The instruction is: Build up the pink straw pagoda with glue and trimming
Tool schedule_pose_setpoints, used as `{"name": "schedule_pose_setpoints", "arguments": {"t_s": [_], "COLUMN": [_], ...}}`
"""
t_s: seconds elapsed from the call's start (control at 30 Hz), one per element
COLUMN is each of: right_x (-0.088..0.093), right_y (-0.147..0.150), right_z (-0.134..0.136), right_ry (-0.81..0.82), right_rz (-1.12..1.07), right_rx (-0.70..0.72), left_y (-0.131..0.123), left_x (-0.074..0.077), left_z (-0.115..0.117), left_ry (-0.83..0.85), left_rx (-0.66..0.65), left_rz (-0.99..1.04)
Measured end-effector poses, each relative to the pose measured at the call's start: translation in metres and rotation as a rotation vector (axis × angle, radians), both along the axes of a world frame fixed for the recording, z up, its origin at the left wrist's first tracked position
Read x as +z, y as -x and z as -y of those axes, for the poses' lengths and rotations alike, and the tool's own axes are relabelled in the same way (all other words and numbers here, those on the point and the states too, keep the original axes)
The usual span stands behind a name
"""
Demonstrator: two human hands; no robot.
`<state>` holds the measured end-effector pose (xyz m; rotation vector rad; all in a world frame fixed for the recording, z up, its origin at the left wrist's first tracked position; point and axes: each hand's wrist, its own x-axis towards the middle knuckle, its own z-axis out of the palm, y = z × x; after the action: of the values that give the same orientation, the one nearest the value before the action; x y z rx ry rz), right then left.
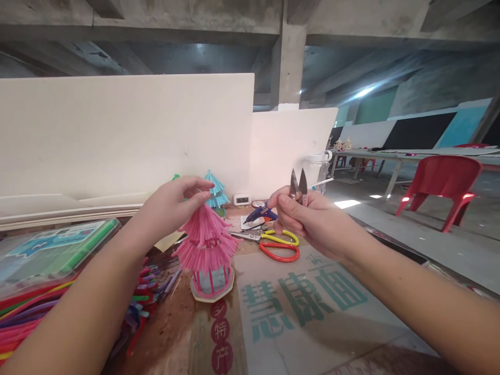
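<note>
A pink two-tiered pavilion model (pixel 211 247) made of fuzzy stems stands on a pale octagonal base, at the centre-left of the table. My left hand (pixel 183 200) is at its top, thumb and forefinger closed around the tip, which the fingers hide. My right hand (pixel 307 213) is raised to the right of the model and grips small thread snips (pixel 299 182), their two dark blades pointing up and slightly apart. Beneath and left of my right hand, scissors (pixel 279 245) with one red and one yellow handle lie on the table.
A blue glue gun (pixel 261 212), a small clock (pixel 242 199) and a light-blue model (pixel 216 190) stand behind. Coloured stems (pixel 35 323) and a plastic case (pixel 58 250) lie left. A printed sheet (pixel 308 307) covers the front; a clear jug (pixel 317 169) stands back right.
</note>
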<state>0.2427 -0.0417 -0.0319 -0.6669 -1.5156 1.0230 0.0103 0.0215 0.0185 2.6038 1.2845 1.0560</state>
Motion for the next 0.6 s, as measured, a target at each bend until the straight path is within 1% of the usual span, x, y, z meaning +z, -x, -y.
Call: {"name": "schedule_pose_setpoints", "arguments": {"t_s": [0.07, 0.1, 0.2, 0.23, 0.37, 0.43, 0.53, 0.6], "right_x": [-0.003, -0.004, -0.007, -0.007, -0.008, -0.008, -0.009, -0.011], "right_y": [0.003, 0.004, 0.007, 0.008, 0.012, 0.014, 0.017, 0.018], "right_z": [0.000, 0.001, 0.004, 0.006, 0.011, 0.012, 0.012, 0.011], "right_ry": [-0.019, -0.027, -0.031, -0.029, -0.019, -0.028, -0.050, -0.051], "right_rz": [0.000, -0.002, -0.009, -0.011, -0.031, -0.041, -0.051, -0.051], "right_rx": [0.021, 0.030, 0.060, 0.070, 0.116, 0.150, 0.204, 0.223], "left_y": [-0.007, -0.011, -0.024, -0.027, -0.037, -0.041, -0.045, -0.045], "left_x": [0.000, -0.001, -0.007, -0.010, -0.021, -0.023, -0.023, -0.021], "left_z": [0.012, 0.019, 0.036, 0.040, 0.045, 0.045, 0.045, 0.046], "left_ry": [-0.138, -0.165, -0.124, -0.134, -0.277, -0.257, -0.128, -0.046], "left_rx": [-0.001, -0.022, -0.114, -0.143, -0.248, -0.318, -0.420, -0.431], "left_rz": [0.009, -0.003, -0.119, -0.161, -0.249, -0.263, -0.248, -0.233]}}
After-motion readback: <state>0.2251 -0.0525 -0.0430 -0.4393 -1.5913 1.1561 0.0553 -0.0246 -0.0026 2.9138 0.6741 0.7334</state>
